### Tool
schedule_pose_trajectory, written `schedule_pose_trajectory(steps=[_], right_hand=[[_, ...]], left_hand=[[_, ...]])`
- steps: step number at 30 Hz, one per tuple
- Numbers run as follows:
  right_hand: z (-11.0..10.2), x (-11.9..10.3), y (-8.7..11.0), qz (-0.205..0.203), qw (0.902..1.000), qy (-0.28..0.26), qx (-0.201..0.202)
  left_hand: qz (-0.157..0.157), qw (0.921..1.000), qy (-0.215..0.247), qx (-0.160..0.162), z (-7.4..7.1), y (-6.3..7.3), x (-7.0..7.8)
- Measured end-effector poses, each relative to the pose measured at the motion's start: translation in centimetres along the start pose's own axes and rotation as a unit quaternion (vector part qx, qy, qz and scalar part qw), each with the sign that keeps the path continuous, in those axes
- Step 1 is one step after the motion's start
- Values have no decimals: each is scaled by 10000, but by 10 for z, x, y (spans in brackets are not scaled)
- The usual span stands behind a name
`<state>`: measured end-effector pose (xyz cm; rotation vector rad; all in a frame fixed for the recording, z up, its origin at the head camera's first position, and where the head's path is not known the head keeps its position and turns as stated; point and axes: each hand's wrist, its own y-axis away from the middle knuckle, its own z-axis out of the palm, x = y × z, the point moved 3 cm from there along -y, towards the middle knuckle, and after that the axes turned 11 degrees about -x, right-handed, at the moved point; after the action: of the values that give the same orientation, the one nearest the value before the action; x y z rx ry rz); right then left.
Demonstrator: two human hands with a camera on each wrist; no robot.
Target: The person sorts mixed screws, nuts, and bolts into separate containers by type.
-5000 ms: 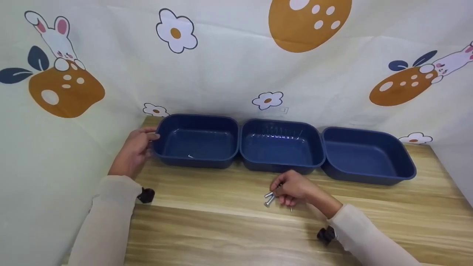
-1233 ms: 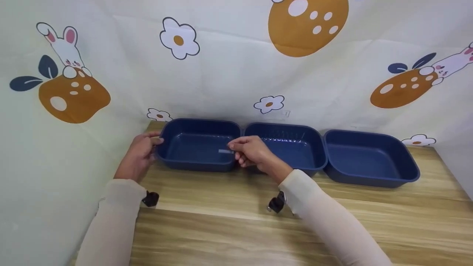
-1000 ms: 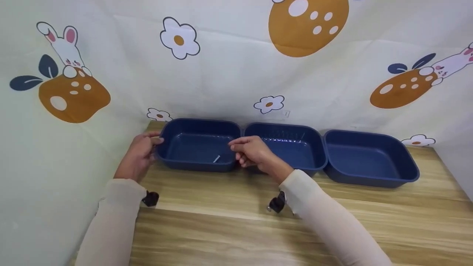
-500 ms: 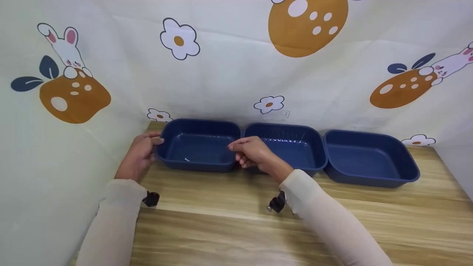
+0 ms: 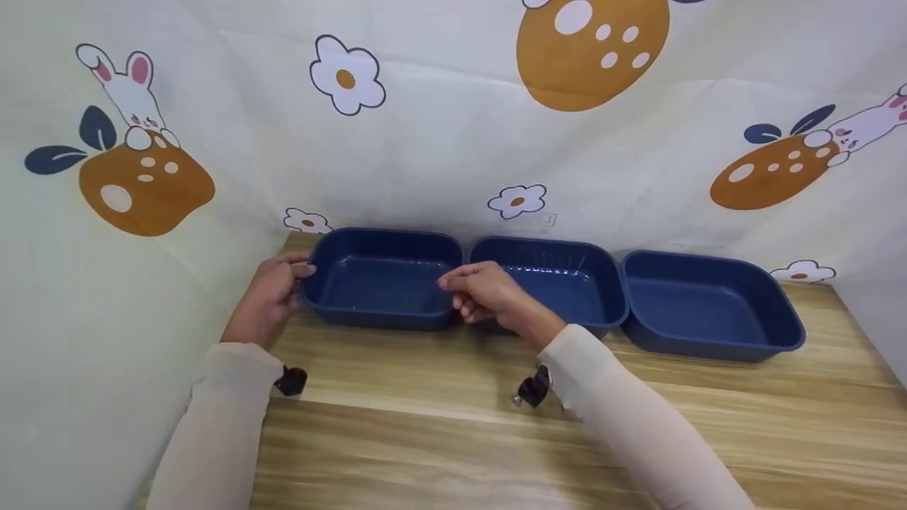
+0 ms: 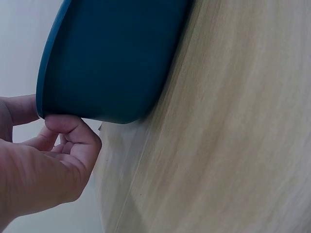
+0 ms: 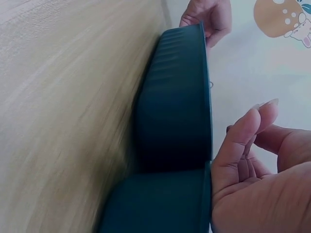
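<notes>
Three dark blue bins stand side by side. My left hand (image 5: pixel 266 294) holds the left end of the left bin (image 5: pixel 375 320), thumb at the rim; the left wrist view shows the fingers (image 6: pixel 73 128) at the bin's edge. Over the right end of that bin hovers my right hand (image 5: pixel 489 292), thumb and index fingertips together, other fingers curled. A small dark end (image 7: pixel 229 128) peeks out beside the index finger in the right wrist view; its kind cannot be made out. A faint bright speck (image 5: pixel 353 308) shows near the left bin's front wall, which hides part of the floor.
The middle bin (image 5: pixel 545 243) touches the left bin, its near-left part behind my right hand. The right bin (image 5: pixel 708 343) stands beyond it. A patterned cloth (image 5: pixel 439 142) hangs behind the wooden table (image 5: pixel 397 439). Black wrist cameras sit below each hand.
Five seconds ago my right hand held bolts in front of the middle bin; it has moved left over the left bin. A screw fell there and slid left toward the front wall.
</notes>
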<state>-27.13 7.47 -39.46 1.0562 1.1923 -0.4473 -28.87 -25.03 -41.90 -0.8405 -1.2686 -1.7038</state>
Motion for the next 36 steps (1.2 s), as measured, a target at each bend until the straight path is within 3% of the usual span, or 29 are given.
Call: schedule_pose_trajectory(steps=[8, 18, 29, 36], right_hand=[[-4, -6, 11, -4, 9998, 160, -66], [-17, 6, 35, 185, 9980, 526, -289], [-29, 23, 65, 273, 9954, 743, -536], [-32, 33, 76, 378, 9939, 744, -719]], left_hand=[[-164, 9994, -261, 139, -2, 1, -2], [-320, 9987, -357, 187, -4, 0, -1], [-315, 9992, -212, 90, -2, 3, 1], [-156, 9997, 82, -148, 0, 7, 0]])
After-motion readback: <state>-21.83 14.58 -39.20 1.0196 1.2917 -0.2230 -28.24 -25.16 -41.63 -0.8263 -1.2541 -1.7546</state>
